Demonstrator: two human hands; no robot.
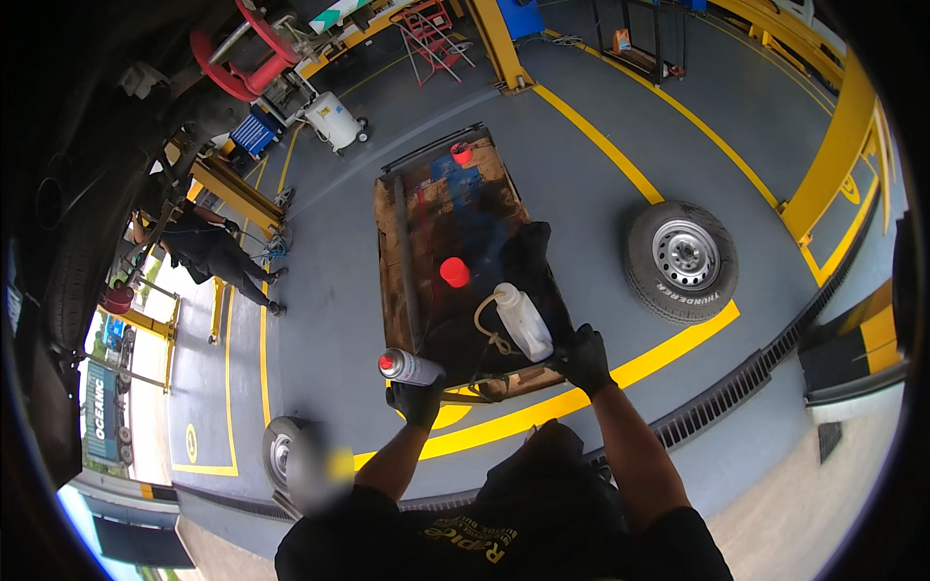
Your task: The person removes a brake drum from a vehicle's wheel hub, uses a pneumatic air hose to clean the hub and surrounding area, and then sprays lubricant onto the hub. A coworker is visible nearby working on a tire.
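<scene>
black-gloved left hand [418, 399]: curled around silver-grey, red-tipped spray can [415, 368]
black-gloved right hand [582, 362]: at base of translucent white plastic squeeze bottle [525, 327]; cannot tell if gripping
stained brown worktop [498, 190]: 2 containers at near edge, seemingly mid-handling; next move calls for steady hold

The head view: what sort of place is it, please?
Most likely a vehicle repair workshop: a loose wheel lies on the grey floor, and a thick, lift-like yellow post stands at the right.
</scene>
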